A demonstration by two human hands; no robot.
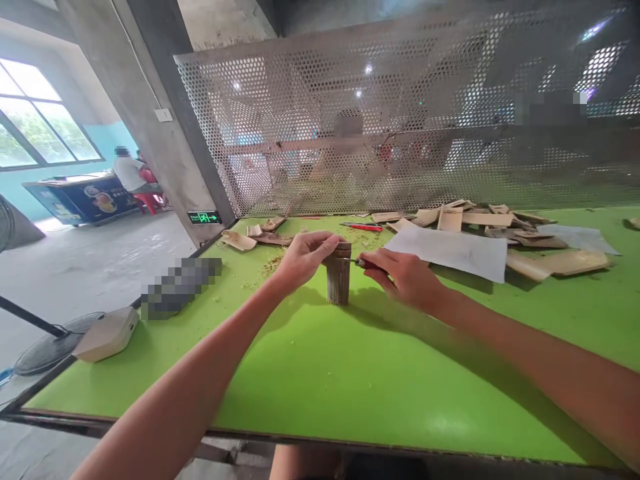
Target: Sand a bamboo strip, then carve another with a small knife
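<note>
My left hand [309, 259] is closed at the top of an upright wooden block [338, 285], its thumb over a small brown piece of wood [344, 247]. Whether that piece is separate from the block is hard to tell. In my right hand [407, 277] is a carving knife [373, 266] with a dark red handle, gripped with the fingers wrapped round it. Its thin metal blade points left and meets the wood just below my left thumb. The block stands on a bright green table [330, 373], and the fingertips of my left hand are hidden behind the wood.
Bamboo pieces [480, 219] and white paper [450, 252] lie at the right back. A red cutter [364, 227], more bamboo pieces [239, 241] and shavings [273, 265] are behind my hands. A perforated metal screen [320, 153] borders the back; a white box [107, 335] sits left.
</note>
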